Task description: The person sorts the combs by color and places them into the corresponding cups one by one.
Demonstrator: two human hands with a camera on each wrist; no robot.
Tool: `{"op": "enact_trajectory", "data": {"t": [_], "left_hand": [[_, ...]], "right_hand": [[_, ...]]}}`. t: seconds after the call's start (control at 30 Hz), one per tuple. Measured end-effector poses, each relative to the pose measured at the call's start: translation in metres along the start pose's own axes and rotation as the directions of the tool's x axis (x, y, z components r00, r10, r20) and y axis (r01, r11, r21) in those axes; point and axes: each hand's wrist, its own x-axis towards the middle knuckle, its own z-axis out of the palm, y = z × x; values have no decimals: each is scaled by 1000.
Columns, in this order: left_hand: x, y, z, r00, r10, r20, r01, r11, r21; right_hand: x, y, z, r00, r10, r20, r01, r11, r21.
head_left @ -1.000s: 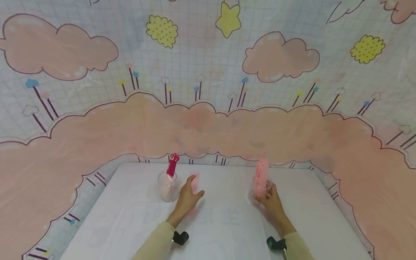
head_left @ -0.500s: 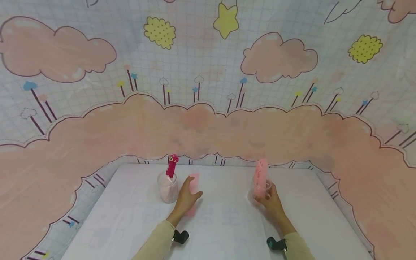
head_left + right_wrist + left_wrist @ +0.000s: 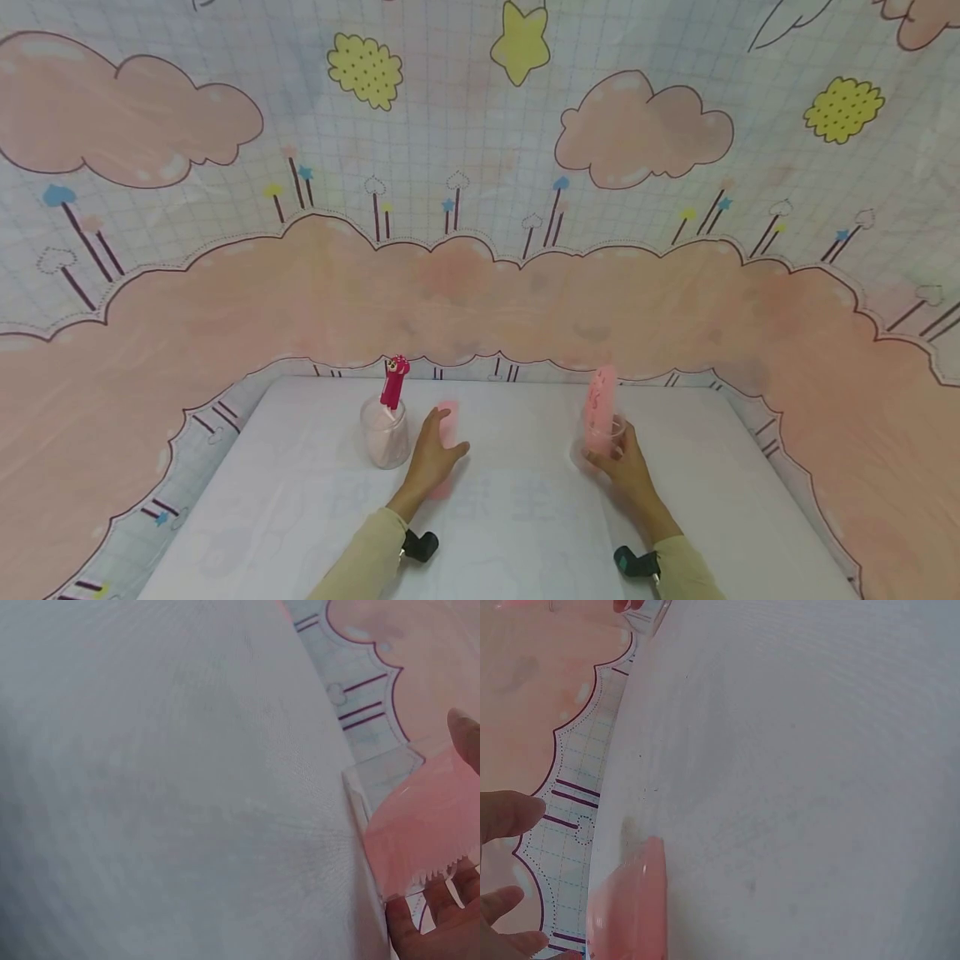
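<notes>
My right hand [image 3: 627, 460] grips a clear cup [image 3: 619, 428] on the right of the white table, fingers and thumb around its side. A pink comb [image 3: 600, 407] stands upright in that cup; its teeth show through the wall in the right wrist view. My left hand [image 3: 432, 457] is held with thumb and fingers spread, holding nothing. Below and beside it lies a long, box-like pink plastic thing [image 3: 448, 427], partly hidden by the hand in the head view. Its rimmed end [image 3: 641, 907] shows in the left wrist view.
Left of my left hand stands another clear cup [image 3: 384, 442] with pale pink contents. A magenta stick-like thing with a cartoon head [image 3: 393, 383] pokes out of it. Behind the white table [image 3: 517, 517] hangs a patterned cloth [image 3: 480, 308].
The head view has shifted slightly. Both hands stay nearly in place: the right still grips the cup with the comb, the left still hovers by the pink plastic thing.
</notes>
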Motion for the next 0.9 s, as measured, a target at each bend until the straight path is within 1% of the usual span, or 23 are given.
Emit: {"op": "enact_trajectory", "data": {"t": [0.13, 0.2, 0.23, 0.43, 0.63, 0.9], "left_hand": [[1, 1, 1, 1000, -6, -9, 6, 1000, 2], [1, 1, 1, 1000, -8, -20, 8, 1000, 16], [1, 1, 2, 1000, -19, -25, 20, 999, 25], [0, 0, 6, 996, -59, -65, 67, 990, 124], [2, 2, 9, 992, -96, -79, 110, 976, 189], [6, 5, 14, 993, -67, -95, 94, 944, 317]], "right_hand": [[0, -2, 0, 1000, 6, -2, -6, 1000, -10], [-1, -3, 0, 1000, 14, 0, -14, 1000, -12], [-1, -4, 0, 1000, 17, -1, -17, 1000, -13], [-2, -6, 1, 1000, 27, -4, -27, 999, -19], [-2, -5, 0, 1000, 17, -5, -17, 1000, -26], [-4, -7, 1, 1000, 31, -3, -31, 999, -19]]}}
